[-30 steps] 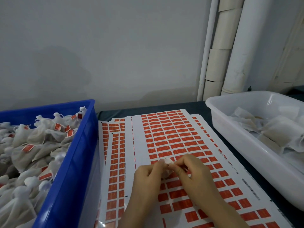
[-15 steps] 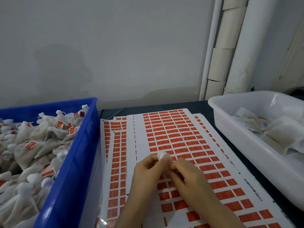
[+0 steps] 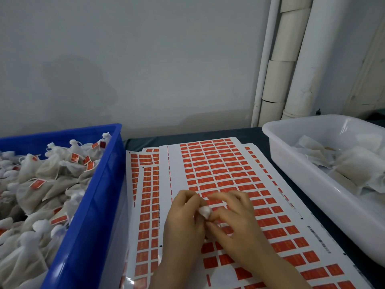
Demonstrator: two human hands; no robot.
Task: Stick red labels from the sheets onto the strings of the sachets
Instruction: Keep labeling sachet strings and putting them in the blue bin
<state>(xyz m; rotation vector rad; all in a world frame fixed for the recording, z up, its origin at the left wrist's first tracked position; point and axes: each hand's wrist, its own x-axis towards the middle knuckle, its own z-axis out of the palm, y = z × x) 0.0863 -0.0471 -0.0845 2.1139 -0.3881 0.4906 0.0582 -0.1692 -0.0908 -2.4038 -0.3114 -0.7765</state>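
1. Counter (image 3: 253,135): dark top, mostly covered. Its near edge is cut off by the frame.
2. Blue crate (image 3: 93,205), left: heaped with labelled sachets (image 3: 37,190). Its left and near parts are out of frame, so its fill cannot be judged.
3. White tub (image 3: 308,184), right: holds flat, unlabelled sachets (image 3: 352,170). Its right end is cut off.
4. Label sheets (image 3: 218,167), centre: several overlapping sheets lie loose on one another. Risk: the forearms across them could drag the top sheet, or lift a label corner that then catches a sleeve or the pouch cloth.
5. Left hand (image 3: 184,224) and right hand (image 3: 237,230): together, touching, over the near half of the top sheet. The left hand's fingers are curled round the work piece and the right hand's finger and thumb pinch at the same spot.
6. Sachet (image 3: 205,212): only a small white gathered bunch shows between the hands; the body is hidden. Risk: a label folded off-centre would stick to the cloth or to the skin, not round the string.
7. String and red label in hand: neither can be made out, as the fingers cover both and the fingertips are blurred.
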